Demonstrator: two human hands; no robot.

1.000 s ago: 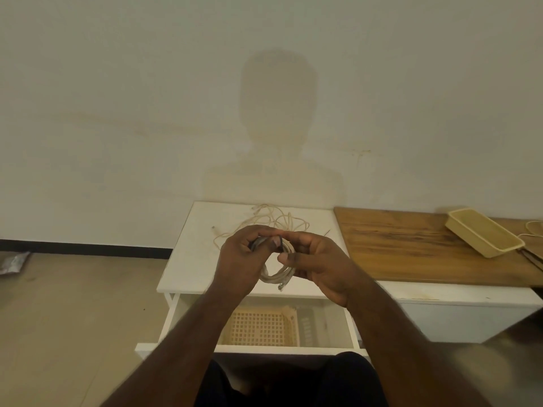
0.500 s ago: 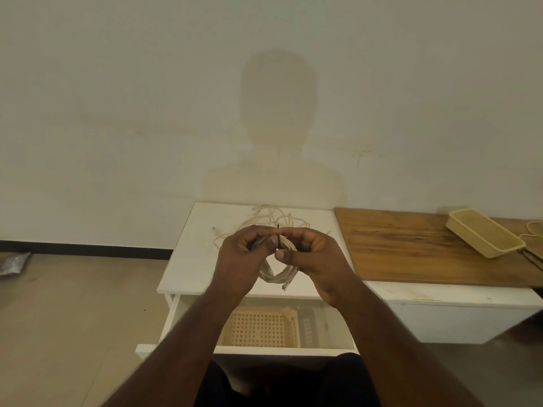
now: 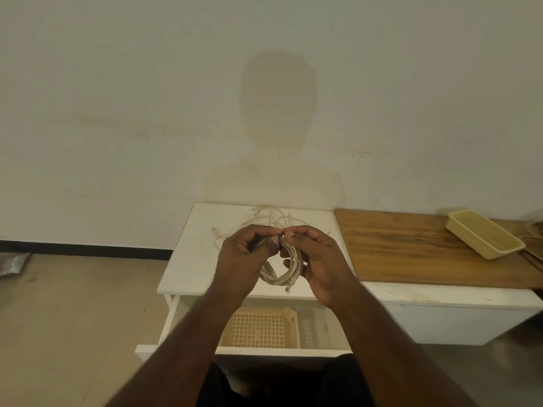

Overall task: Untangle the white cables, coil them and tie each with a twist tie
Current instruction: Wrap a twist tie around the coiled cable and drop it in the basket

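A: How are the hands holding it?

B: Both are closed on the coiled white cable [image 3: 283, 267], held up in the air over the front of the white rectangular table top [image 3: 191, 259]. The left hand [image 3: 244, 259] has its fingers curled around the top left of the coil, thumb pressed down at the top. The right hand [image 3: 318, 259] wraps the right side, its fingertips meeting those of the left at the top of the coil. Whether a twist tie sits between those fingertips is too small to tell; there is only a dark fleck there.

A: And around them, biggest first?

B: The pale plaster wall [image 3: 117, 113] fills the upper half, carrying the shadow of a person. Below it, the beige floor [image 3: 58, 318]. Right of the white table top, a brown wooden board [image 3: 411, 254] lies on a low white cabinet [image 3: 440, 318]. Under the table top, a white drawer [image 3: 164, 333] stands pulled out, with a cream plastic lattice basket [image 3: 261, 330] inside. A shallow cream plastic tray [image 3: 484, 236] rests on the board's far right.

A: The rest of the cables?

B: A loose tangle of thin white cables [image 3: 270, 217] lies at the back of the table top, behind the hands. One plug end of the coil [image 3: 289, 287] hangs free below it.
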